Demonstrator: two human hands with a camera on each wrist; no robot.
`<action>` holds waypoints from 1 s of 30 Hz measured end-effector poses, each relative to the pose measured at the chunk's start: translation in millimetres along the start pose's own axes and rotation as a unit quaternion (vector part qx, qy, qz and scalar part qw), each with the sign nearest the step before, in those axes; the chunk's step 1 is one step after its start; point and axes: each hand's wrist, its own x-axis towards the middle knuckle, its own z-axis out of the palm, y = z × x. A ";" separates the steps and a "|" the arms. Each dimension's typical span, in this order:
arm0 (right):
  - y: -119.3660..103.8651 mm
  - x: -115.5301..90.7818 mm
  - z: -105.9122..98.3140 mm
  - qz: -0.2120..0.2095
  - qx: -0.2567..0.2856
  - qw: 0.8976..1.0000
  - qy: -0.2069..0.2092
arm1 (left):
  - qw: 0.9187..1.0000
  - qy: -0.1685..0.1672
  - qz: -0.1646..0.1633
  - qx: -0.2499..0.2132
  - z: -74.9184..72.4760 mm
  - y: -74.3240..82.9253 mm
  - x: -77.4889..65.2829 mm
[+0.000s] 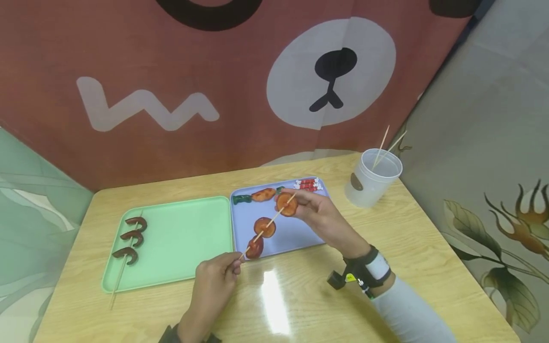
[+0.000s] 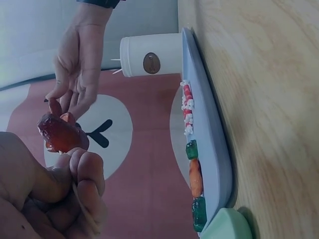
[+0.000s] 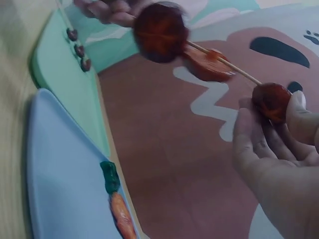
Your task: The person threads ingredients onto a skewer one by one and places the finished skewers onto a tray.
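Observation:
My left hand [image 1: 216, 281] pinches the lower end of a thin wooden skewer [image 1: 270, 222] above the front edge of the blue tray [image 1: 296, 236]. Two glossy brown toy mushroom caps, one low [image 1: 255, 247] and one mid-stick [image 1: 264, 227], are threaded on it. At the far end, my right hand [image 1: 321, 216] holds another mushroom cap [image 3: 272, 102] between thumb and fingers, a star-shaped mark on its top. The skewer's tip crosses this cap in the head view. In the left wrist view, the lowest cap [image 2: 62, 132] hides most of the others.
Left of the blue tray, a green tray [image 1: 184, 238] bears a skewer with three dark curled pieces [image 1: 128, 255]. Along the blue tray's back lie green pieces [image 1: 242, 199], an orange piece [image 1: 263, 194] and red-and-white pieces [image 1: 308, 184]. A white tub [image 1: 371, 183] with two skewers stands back right.

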 end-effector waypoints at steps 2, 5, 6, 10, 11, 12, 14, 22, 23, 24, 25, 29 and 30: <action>2.5 0.7 3.4 -0.004 -0.016 1.000 -0.018 | 1.000 0.004 0.007 0.001 -0.1 0.6 1.1; 5.5 2.3 8.7 -0.013 0.008 0.999 -0.038 | 1.000 0.007 0.011 -0.002 -0.7 1.3 2.6; 6.6 3.1 10.1 -0.016 0.026 0.999 -0.043 | 1.000 0.007 0.010 -0.003 -1.0 1.5 2.9; 9.4 5.2 14.4 -0.023 0.079 0.995 -0.052 | 1.000 0.006 -0.001 -0.003 -3.3 1.5 2.3; 9.9 5.6 15.2 -0.023 0.086 0.995 -0.053 | 1.000 0.006 -0.003 -0.002 -3.9 1.3 1.9; 10.5 6.0 15.9 -0.025 0.090 0.994 -0.053 | 1.000 0.006 -0.004 0.000 -4.4 1.0 1.5; 11.3 6.4 17.2 -0.026 0.099 0.993 -0.053 | 1.000 0.007 -0.007 0.001 -5.5 0.3 0.8; 10.0 5.3 23.2 -0.016 0.104 0.993 -0.057 | 0.999 0.019 -0.017 0.035 -9.7 -1.5 -2.4; 9.4 5.2 23.8 -0.012 0.103 0.993 -0.058 | 0.999 0.024 -0.012 0.043 -10.4 -1.9 -2.5; 9.1 5.4 24.2 -0.006 0.100 0.993 -0.057 | 0.998 0.029 -0.006 0.051 -11.1 -2.8 -2.6; 9.0 5.4 24.5 -0.001 0.090 0.994 -0.056 | 0.998 0.033 -0.001 0.057 -12.0 -3.9 -2.6; 11.2 6.5 24.2 0.029 -0.007 0.999 -0.037 | 0.996 0.037 -0.011 0.082 -20.1 -13.9 -5.0; 13.3 6.8 23.4 0.034 -0.034 0.998 -0.031 | 0.995 0.036 -0.022 0.091 -23.4 -18.4 -6.5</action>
